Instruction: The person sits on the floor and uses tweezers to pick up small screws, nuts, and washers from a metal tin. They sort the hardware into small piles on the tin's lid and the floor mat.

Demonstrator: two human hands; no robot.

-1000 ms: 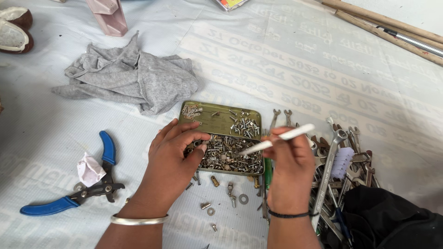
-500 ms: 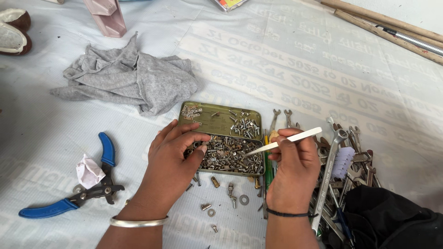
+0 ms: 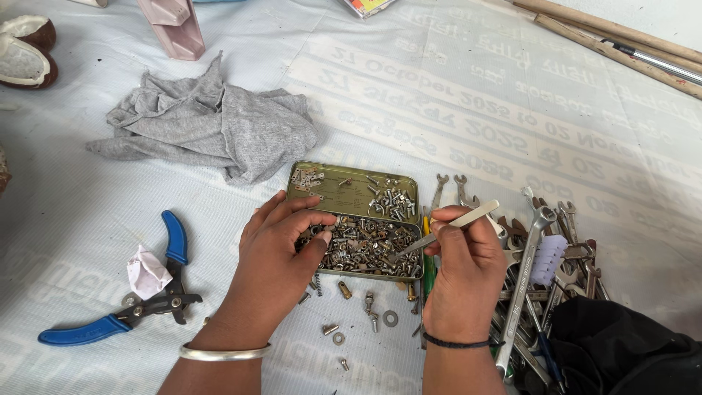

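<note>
Your left hand rests on the near edge of the open metal tin, its fingertips in the heap of screws and nuts. Your right hand pinches a pale-handled screwdriver, its tip dipping into the same heap. Loose screws and washers lie just before the tin. Blue-handled pliers sit to your left, spanners to your right, a grey cloth beyond.
</note>
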